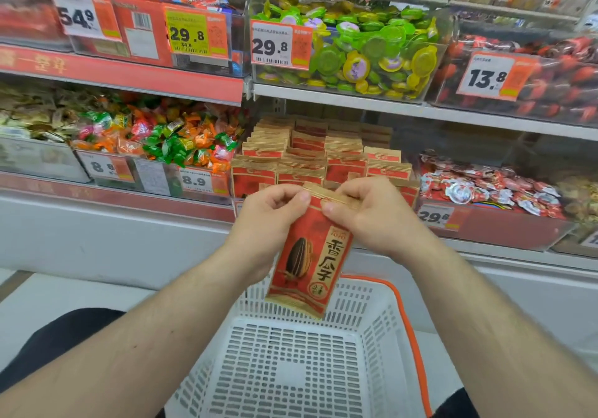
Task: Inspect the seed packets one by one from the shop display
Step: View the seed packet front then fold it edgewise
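A: What do you have in view?

B: I see both hands up in front of the display. The left hand (268,212) and right hand (365,210) each pinch the top edge of one seed packet (309,256), thumbs on the front, fingers curled behind it. So each grip is grasping the packet.

A: Where does the packet sit?

B: It hangs from the fingers, tilted a little, its lower end over the far wall of a white basket (362,320) with an orange rim. The front faces me: red, with a dark striped seed and large characters on it.

A: And the rest of the packets?

B: They stand in rows in the stack (323,155) on the lower shelf, just behind the hands, brown tops up. I can't tell whether the held one touches them.

A: Anything beside that?

B: Wrapped sweets (168,139) in a bin to the left, red-and-white sweets (485,188) in a bin to the right. On the shelf above, a clear bin of green and yellow cups (372,49) with a price tag (280,45) reading 29.8.
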